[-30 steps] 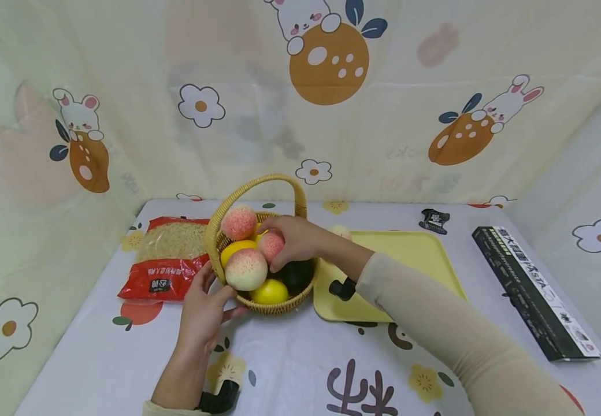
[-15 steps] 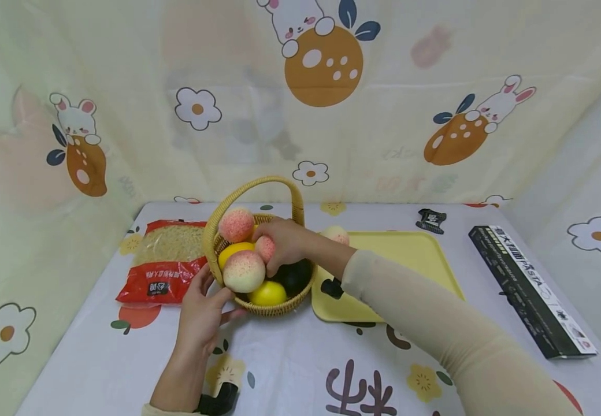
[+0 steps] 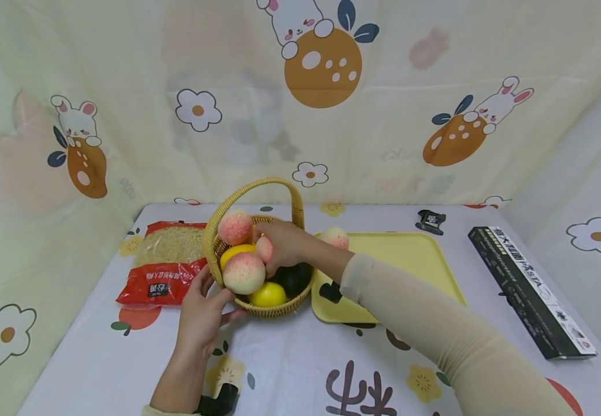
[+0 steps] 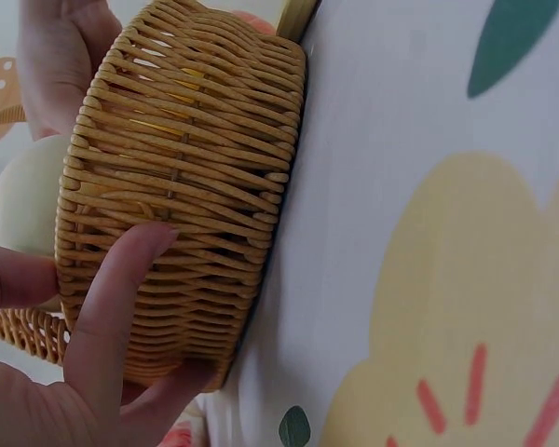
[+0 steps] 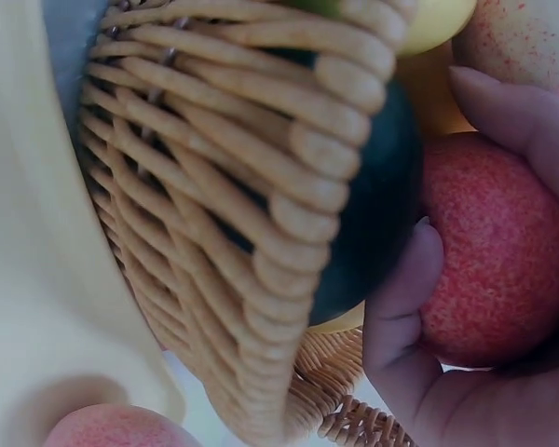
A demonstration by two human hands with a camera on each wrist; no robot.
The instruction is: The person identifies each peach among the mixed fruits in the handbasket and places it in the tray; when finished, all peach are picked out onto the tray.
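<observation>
A wicker basket (image 3: 274, 310) with a tall arched handle holds a heap of fruit. My left hand (image 3: 200, 315) grips its left side, one finger lying along the woven wall (image 4: 191, 177). Inside the basket, my right hand (image 3: 286, 244) holds a small reddish peach (image 5: 494, 251) between thumb and fingers. Beside that peach sits a dark green rounded fruit (image 5: 377, 200). A large pale peach (image 3: 244, 273) lies at the front left, and another pink peach (image 3: 235, 227) rests behind it. A yellow fruit (image 3: 268, 294) shows at the front rim, another yellow fruit (image 3: 234, 254) further back.
Right of the basket lies a yellow tray (image 3: 404, 248), with a peach (image 3: 335, 237) at its back left corner. A red-and-clear bag (image 3: 170, 248) of pale dry food lies left. A small black packet (image 3: 430, 221) and a long black-and-white box (image 3: 531, 292) sit at the right.
My right hand has shifted slightly left and covers more of the small peach in the head view. The left hand has stayed on the basket.
</observation>
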